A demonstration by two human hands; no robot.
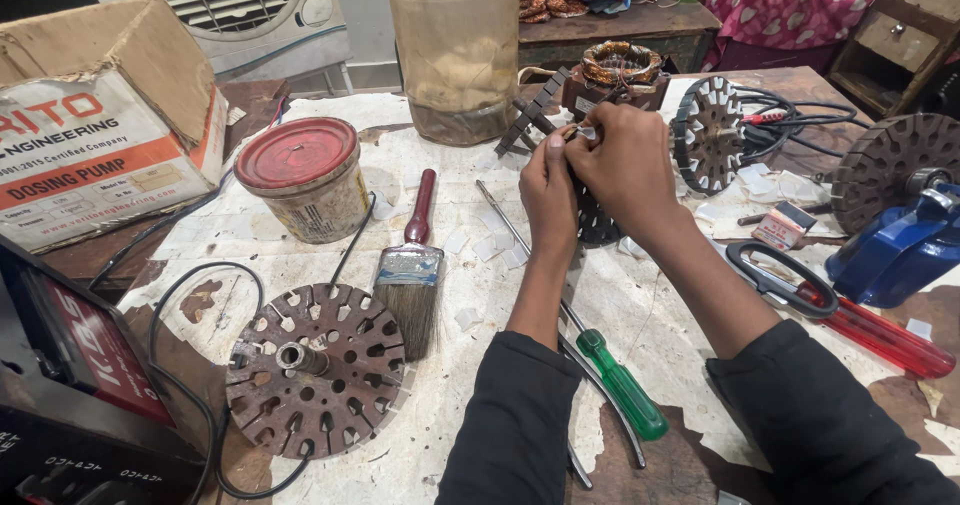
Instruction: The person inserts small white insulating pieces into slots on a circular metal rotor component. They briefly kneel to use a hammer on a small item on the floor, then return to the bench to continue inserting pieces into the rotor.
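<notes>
So both hands meet over the dark slotted round stator core (597, 220) standing on edge mid-table. The left hand (549, 193) clamps its rim to steady it, while the right hand (622, 165) pinches something small and pale at the top. A green-handled screwdriver (620, 383) and worn red-handled paintbrush (412, 265) lie within reach.

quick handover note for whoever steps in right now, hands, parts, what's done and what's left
Left hand: steadies the dark slotted stator core upright on the table.
Right hand: fingertips pinch something small at the core's top edge; too small to identify.
Nearby: green screwdriver, paintbrush, red-lidded tin, rusty rotor disc, scissors, wound stator behind.
Done: the held core shows no windings.
Left: cannot tell how many slots are fitted.
</notes>
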